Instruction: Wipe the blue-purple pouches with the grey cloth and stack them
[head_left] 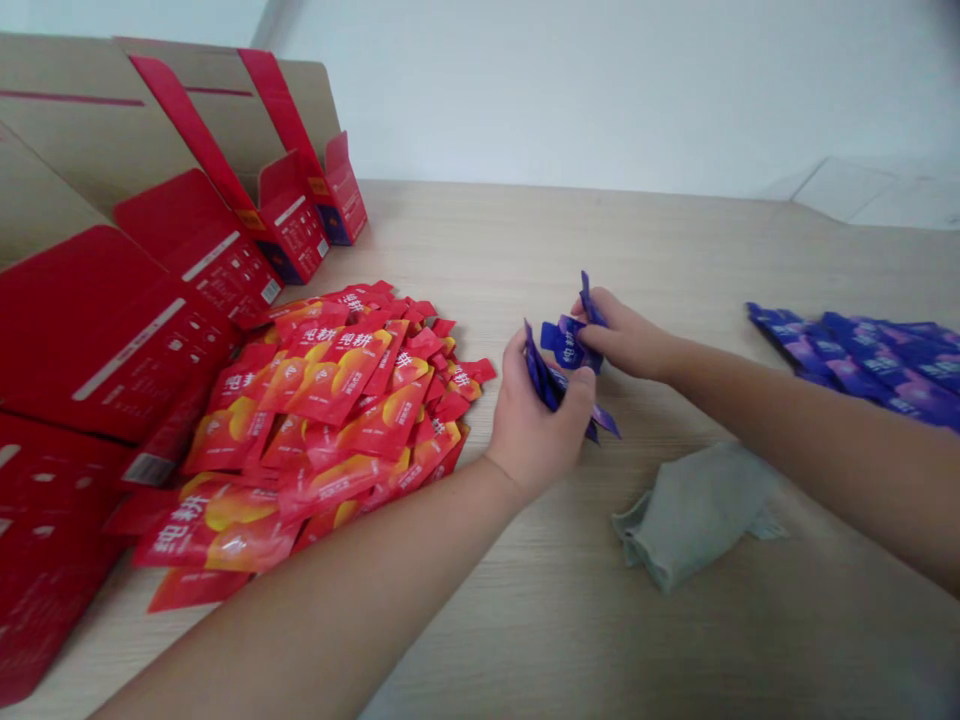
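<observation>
Over the middle of the table, my left hand [541, 420] is closed around a few purple sachets [545, 380], standing on edge between thumb and fingers. Just beyond it, my right hand [619, 335] pinches more purple sachets [574, 343] with white lettering. The two bunches nearly meet; whether they touch I cannot tell. To the left of my left hand lies a large heap of red sachets [352, 375] with yellow-orange fruit prints. A spread of purple sachets [877, 360] lies at the far right, past my right forearm.
Open red cardboard boxes [112, 330] with brown insides line the left side, behind the red heap. A crumpled grey-green cloth [694, 510] lies below my right forearm. The pale wooden table [465, 240] meets a white wall [570, 90]. Something clear and sheet-like [877, 190] is at the back right.
</observation>
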